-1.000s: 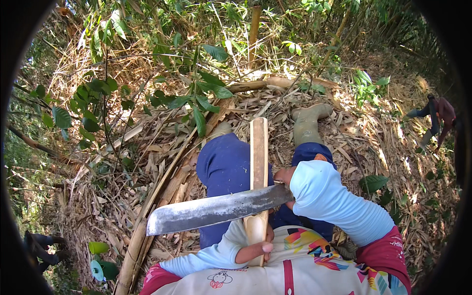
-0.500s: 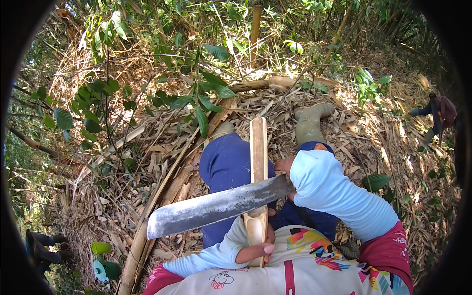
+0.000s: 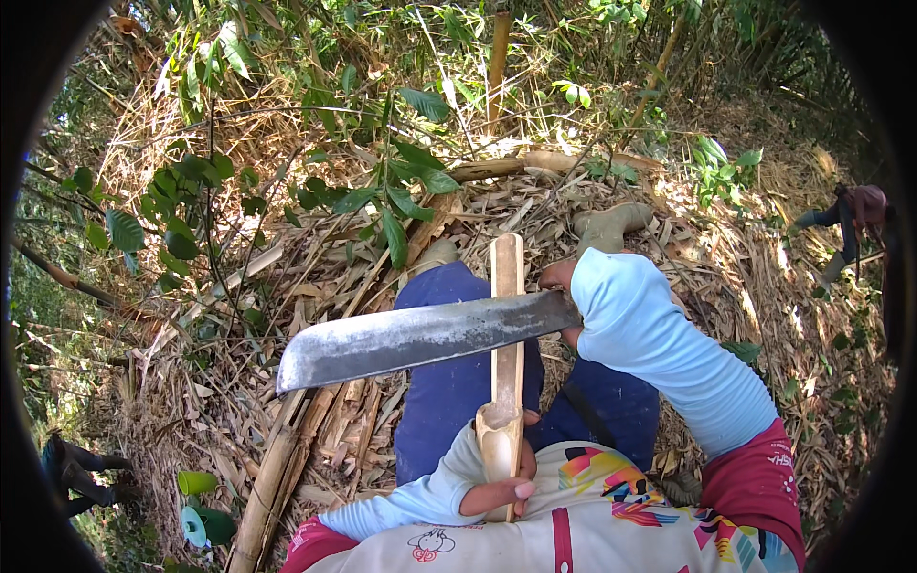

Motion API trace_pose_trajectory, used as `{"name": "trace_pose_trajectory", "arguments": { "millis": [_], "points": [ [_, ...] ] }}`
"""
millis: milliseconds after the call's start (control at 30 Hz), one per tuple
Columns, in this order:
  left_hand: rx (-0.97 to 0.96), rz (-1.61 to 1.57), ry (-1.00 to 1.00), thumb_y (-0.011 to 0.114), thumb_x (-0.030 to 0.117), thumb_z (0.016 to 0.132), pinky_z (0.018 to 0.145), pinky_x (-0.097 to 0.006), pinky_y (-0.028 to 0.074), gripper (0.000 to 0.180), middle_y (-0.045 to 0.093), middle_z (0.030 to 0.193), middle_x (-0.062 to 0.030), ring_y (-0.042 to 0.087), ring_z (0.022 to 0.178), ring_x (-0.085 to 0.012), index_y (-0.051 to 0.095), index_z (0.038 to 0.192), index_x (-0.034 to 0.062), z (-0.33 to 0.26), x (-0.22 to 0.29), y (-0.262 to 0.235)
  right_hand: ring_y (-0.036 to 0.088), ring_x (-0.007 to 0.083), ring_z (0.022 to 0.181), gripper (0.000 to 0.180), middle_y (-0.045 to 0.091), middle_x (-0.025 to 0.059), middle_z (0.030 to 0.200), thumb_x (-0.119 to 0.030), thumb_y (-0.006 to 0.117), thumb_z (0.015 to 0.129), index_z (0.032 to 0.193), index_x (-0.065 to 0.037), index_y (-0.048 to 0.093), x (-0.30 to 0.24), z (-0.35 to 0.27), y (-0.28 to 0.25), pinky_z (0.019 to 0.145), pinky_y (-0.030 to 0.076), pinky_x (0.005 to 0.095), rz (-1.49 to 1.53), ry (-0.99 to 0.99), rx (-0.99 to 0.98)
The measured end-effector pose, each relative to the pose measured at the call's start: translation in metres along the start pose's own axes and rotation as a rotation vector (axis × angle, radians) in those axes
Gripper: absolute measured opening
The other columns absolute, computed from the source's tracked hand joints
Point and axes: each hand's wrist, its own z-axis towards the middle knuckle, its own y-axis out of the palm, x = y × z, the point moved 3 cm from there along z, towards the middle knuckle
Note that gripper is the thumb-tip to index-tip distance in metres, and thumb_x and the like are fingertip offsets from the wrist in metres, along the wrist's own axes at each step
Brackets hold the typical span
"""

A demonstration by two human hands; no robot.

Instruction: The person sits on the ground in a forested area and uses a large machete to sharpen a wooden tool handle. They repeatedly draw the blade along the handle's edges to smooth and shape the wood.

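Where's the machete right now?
Near the middle of the head view, the machete is in the right hand, crossing in front of the bamboo, tip pointing left.

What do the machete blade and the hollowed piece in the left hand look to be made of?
Machete blade: most likely steel, worn and mostly matte, going by its grey face with whitish patches.
Split bamboo piece: probably natural bamboo, judging by the pale cut edges along its trough; the finish looks raw, though a coating can't be ruled out.
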Motion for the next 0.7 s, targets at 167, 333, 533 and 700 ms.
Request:
{"name": "trace_pose_trajectory", "arguments": {
  "millis": [167, 333, 533, 700],
  "points": [
    [-0.017, -0.017, 0.01, 0.066, -0.002, 0.082, 0.064, -0.034, 0.053, 0.072, 0.052, 0.076, -0.0089, 0.061, 0.065, -0.0189, 0.023, 0.138, 0.0117, 0.0, 0.0, 0.0, 0.068, 0.0318, 0.087, 0.043, 0.068, 0.0148, 0.095, -0.018, 0.076, 0.07, 0.111, -0.01, 0.064, 0.007, 0.009, -0.003, 0.076, 0.054, 0.0382, -0.002, 0.023, 0.006],
    [-0.022, -0.031, 0.033, 0.066, -0.003, 0.082, 0.065, -0.033, 0.053, 0.072, 0.052, 0.076, -0.0089, 0.061, 0.065, -0.0189, 0.023, 0.138, 0.0114, 0.0, -0.003, -0.002, 0.067, 0.0307, 0.082, 0.044, 0.067, 0.0141, 0.09, -0.009, 0.078, 0.064, 0.105, -0.01, 0.065, 0.015, 0.018, -0.001, 0.071, 0.053, 0.0363, 0.074, 0.021, 0.062],
    [-0.045, -0.013, 0.034, 0.065, -0.005, 0.082, 0.066, -0.034, 0.054, 0.071, 0.052, 0.077, -0.0087, 0.061, 0.067, -0.0186, 0.023, 0.139, 0.0103, 0.0, 0.0, 0.001, 0.066, 0.029, 0.075, 0.037, 0.067, 0.0138, 0.085, -0.009, 0.075, 0.069, 0.105, -0.009, 0.064, 0.033, 0.03, -0.01, 0.069, 0.052, 0.0359, 0.131, 0.075, 0.234],
    [-0.033, -0.02, 0.03, 0.065, -0.004, 0.082, 0.066, -0.034, 0.054, 0.073, 0.052, 0.078, -0.0086, 0.061, 0.068, -0.0187, 0.023, 0.139, 0.0104, -0.001, 0.001, 0.001, 0.06, 0.0175, 0.066, 0.029, 0.064, 0.0104, 0.076, -0.009, 0.071, 0.075, 0.102, -0.004, 0.063, 0.038, 0.019, -0.007, 0.063, 0.049, 0.0303, 0.238, 0.125, 0.244]
  ]
}}
